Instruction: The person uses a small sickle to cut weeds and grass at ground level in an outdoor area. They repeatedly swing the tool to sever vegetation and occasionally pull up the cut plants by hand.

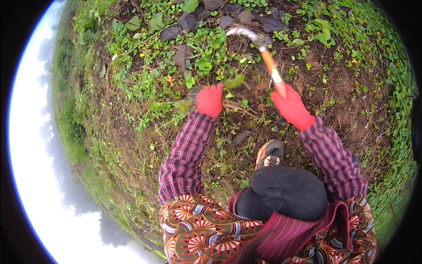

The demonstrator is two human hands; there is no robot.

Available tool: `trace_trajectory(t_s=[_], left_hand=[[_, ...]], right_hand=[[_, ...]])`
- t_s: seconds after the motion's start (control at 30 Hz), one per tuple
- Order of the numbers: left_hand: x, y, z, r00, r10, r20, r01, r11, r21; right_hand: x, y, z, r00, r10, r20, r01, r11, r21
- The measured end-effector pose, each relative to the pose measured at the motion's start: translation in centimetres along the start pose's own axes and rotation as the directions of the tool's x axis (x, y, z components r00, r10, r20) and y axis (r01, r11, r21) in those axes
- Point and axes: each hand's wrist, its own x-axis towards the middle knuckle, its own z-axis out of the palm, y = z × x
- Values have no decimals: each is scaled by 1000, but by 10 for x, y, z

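My right hand (pixel 291 105), in a red glove, grips the orange and white handle of a sickle (pixel 268 61). The sickle's curved metal blade points up and to the left over low weeds and is slightly blurred. To its left my left hand (pixel 210 100), also red-gloved, is closed around a bunch of pulled weeds and grass (pixel 179 107). Stems and a blurred green leaf stick out on both sides of the fist. Small green clover-like weeds (pixel 204 66) grow from the soil between and beyond both hands.
Dark dry leaves (pixel 189 23) lie on the ground at the top. A shoe (pixel 270 153) stands on the soil below my hands, beside my bent, dark-clothed knee. Denser green plants (pixel 400 99) edge the right side; grass slopes toward the misty sky at left.
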Motion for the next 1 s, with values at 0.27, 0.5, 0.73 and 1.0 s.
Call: trace_trajectory(t_s=[0.27,0.5,0.73,1.0], left_hand=[[107,-5,-35,965,-238,108,234,971,47],[47,10,2,964,-7,267,-25,993,116],[-21,29,28,989,-39,143,47,997,-58],[84,45,-41,992,11,-129,-24,995,-100]], right_hand=[[-12,59,15,993,-78,91,96,972,-213],[-99,82,-6,981,52,185,-5,970,-245],[-66,91,-19,974,-215,-73,192,951,-243],[-35,81,-11,990,-123,-67,121,992,-28]])
